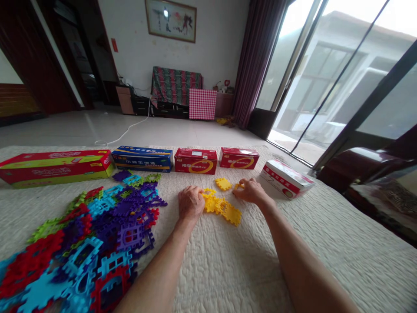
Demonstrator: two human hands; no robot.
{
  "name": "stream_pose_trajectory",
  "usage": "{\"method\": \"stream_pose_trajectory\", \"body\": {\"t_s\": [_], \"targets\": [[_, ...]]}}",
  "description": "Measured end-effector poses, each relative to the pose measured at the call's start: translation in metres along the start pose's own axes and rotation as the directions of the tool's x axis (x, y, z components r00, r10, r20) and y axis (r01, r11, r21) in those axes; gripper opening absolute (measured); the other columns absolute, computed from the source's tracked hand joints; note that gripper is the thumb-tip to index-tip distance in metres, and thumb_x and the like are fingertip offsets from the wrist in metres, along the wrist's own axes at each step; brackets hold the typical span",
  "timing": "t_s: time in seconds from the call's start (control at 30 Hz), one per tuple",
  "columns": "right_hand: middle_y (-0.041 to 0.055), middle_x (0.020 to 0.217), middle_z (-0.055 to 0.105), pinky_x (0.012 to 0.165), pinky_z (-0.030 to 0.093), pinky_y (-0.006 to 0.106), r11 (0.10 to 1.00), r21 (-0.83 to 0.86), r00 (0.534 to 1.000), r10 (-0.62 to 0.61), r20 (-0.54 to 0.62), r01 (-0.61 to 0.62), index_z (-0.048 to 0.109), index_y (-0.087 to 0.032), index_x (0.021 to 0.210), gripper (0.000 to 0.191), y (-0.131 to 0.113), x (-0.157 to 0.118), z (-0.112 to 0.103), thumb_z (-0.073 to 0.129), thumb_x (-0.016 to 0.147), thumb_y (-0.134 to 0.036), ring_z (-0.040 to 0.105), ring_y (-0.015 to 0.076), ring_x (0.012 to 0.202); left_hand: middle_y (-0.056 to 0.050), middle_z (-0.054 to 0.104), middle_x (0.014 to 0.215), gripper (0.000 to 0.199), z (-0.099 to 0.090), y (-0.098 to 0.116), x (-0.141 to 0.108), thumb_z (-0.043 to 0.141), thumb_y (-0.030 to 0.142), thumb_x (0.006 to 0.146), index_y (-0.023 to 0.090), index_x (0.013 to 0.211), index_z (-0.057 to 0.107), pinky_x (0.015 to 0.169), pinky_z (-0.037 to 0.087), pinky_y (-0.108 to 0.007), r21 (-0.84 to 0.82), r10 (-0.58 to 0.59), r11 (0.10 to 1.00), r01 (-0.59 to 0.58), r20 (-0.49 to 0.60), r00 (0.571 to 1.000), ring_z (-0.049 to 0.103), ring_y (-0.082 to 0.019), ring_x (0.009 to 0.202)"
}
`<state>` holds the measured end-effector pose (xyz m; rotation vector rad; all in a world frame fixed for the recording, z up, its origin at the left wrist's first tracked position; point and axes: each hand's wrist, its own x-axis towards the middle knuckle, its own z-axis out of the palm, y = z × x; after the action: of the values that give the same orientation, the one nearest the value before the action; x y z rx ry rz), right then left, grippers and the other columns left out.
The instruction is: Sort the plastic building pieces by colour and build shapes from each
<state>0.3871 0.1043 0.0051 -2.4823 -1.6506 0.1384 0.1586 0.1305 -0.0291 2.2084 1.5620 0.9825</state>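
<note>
Several yellow interlocking pieces [231, 214] lie together on the quilted cover, in front of me. My left hand [191, 202] rests at their left end, its fingers closed on a yellow piece. Another yellow piece [223, 184] lies flat between my two hands, touched by neither. My right hand [250, 191] is closed on a small yellow piece [239, 186], mostly hidden by the fingers. To the left of my left hand spreads a big pile of purple pieces [130, 235], blue pieces [83, 254], red pieces [35, 258] and green pieces [48, 228].
Along the far edge of the quilted cover [208, 269] stand a long red and green box [58, 167], a blue box [142, 159], two red boxes [195, 161] and, at the right, a white and red box [286, 179]. A dark chair [352, 167] is beyond the right edge.
</note>
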Motion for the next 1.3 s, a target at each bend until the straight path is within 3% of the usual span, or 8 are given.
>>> {"method": "stream_pose_trajectory", "body": {"t_s": [0.17, 0.27, 0.37, 0.47, 0.6, 0.8, 1.0, 1.3], "targets": [[0.0163, 0.111, 0.058, 0.083, 0.046, 0.035, 0.997, 0.070, 0.999, -0.010, -0.037, 0.012, 0.064, -0.016, 0.115, 0.047, -0.005, 0.000, -0.009, 0.062, 0.074, -0.037, 0.061, 0.0281, 0.098, -0.003, 0.071, 0.091, 0.029, 0.001, -0.001, 0.000, 0.043, 0.008, 0.078, 0.020, 0.079, 0.070, 0.088, 0.040, -0.031, -0.004, 0.016, 1.000, -0.016, -0.019, 1.000, 0.061, -0.018, 0.093], [0.0134, 0.114, 0.060, 0.086, 0.046, 0.032, 0.960, 0.237, 0.980, -0.109, -0.169, 0.147, 0.062, -0.016, 0.117, 0.049, -0.012, 0.003, -0.011, 0.063, 0.073, -0.035, 0.059, 0.0247, 0.102, -0.003, 0.071, 0.091, 0.029, 0.001, -0.001, 0.000, 0.044, 0.009, 0.078, 0.020, 0.080, 0.070, 0.089, 0.040, -0.032, -0.004, 0.015, 1.000, -0.015, -0.021, 1.000, 0.061, -0.018, 0.093], [0.0109, 0.116, 0.059, 0.087, 0.046, 0.033, 0.883, 0.340, 0.923, -0.213, -0.321, 0.323, 0.061, -0.018, 0.116, 0.048, -0.023, 0.004, -0.003, 0.065, 0.071, -0.033, 0.058, 0.0230, 0.103, -0.004, 0.071, 0.092, 0.029, 0.001, -0.001, 0.000, 0.044, 0.008, 0.077, 0.020, 0.081, 0.070, 0.089, 0.040, -0.032, -0.008, 0.011, 1.000, -0.011, -0.018, 1.000, 0.061, -0.019, 0.093], [0.0106, 0.112, 0.060, 0.087, 0.046, 0.036, 0.850, 0.348, 0.895, -0.270, -0.356, 0.395, 0.062, -0.018, 0.111, 0.043, -0.033, 0.004, 0.013, 0.065, 0.071, -0.032, 0.059, 0.0229, 0.100, -0.003, 0.071, 0.091, 0.029, 0.002, -0.001, 0.000, 0.045, 0.007, 0.076, 0.020, 0.081, 0.070, 0.089, 0.041, -0.031, -0.016, 0.009, 1.000, -0.009, -0.016, 1.000, 0.061, -0.018, 0.092], [0.0130, 0.115, 0.058, 0.089, 0.046, 0.036, 0.854, 0.339, 0.898, -0.279, -0.339, 0.394, 0.059, -0.016, 0.116, 0.046, -0.038, 0.004, 0.029, 0.063, 0.073, -0.031, 0.058, 0.0237, 0.103, -0.003, 0.071, 0.090, 0.029, 0.003, -0.001, 0.001, 0.044, 0.008, 0.077, 0.020, 0.081, 0.070, 0.089, 0.041, -0.031, -0.012, 0.016, 1.000, -0.016, -0.026, 1.000, 0.061, -0.018, 0.092], [0.0150, 0.117, 0.055, 0.089, 0.046, 0.036, 0.913, 0.259, 0.935, -0.253, -0.249, 0.316, 0.050, -0.014, 0.128, 0.065, -0.038, 0.002, 0.030, 0.067, 0.070, -0.039, 0.058, 0.0251, 0.103, -0.003, 0.071, 0.090, 0.029, 0.003, -0.001, 0.001, 0.044, 0.008, 0.077, 0.021, 0.080, 0.070, 0.088, 0.041, -0.030, -0.012, 0.016, 1.000, -0.016, -0.030, 0.999, 0.061, -0.017, 0.092], [0.0125, 0.108, 0.060, 0.085, 0.046, 0.032, 0.939, 0.223, 0.949, -0.209, -0.237, 0.263, 0.058, -0.016, 0.118, 0.047, -0.042, 0.000, 0.029, 0.063, 0.073, -0.032, 0.060, 0.0223, 0.095, -0.002, 0.071, 0.090, 0.029, 0.003, -0.002, 0.000, 0.044, 0.008, 0.077, 0.021, 0.079, 0.070, 0.086, 0.041, -0.031, -0.012, 0.024, 1.000, -0.024, -0.034, 0.999, 0.061, -0.018, 0.091], [0.0113, 0.108, 0.060, 0.085, 0.046, 0.031, 0.939, 0.255, 0.949, -0.160, -0.271, 0.231, 0.059, -0.017, 0.117, 0.046, -0.044, 0.003, 0.032, 0.061, 0.075, -0.034, 0.060, 0.0219, 0.095, -0.002, 0.071, 0.091, 0.029, 0.005, -0.003, 0.000, 0.043, 0.009, 0.077, 0.021, 0.079, 0.069, 0.087, 0.041, -0.032, -0.011, 0.019, 1.000, -0.020, -0.041, 0.999, 0.061, -0.018, 0.092]]}}
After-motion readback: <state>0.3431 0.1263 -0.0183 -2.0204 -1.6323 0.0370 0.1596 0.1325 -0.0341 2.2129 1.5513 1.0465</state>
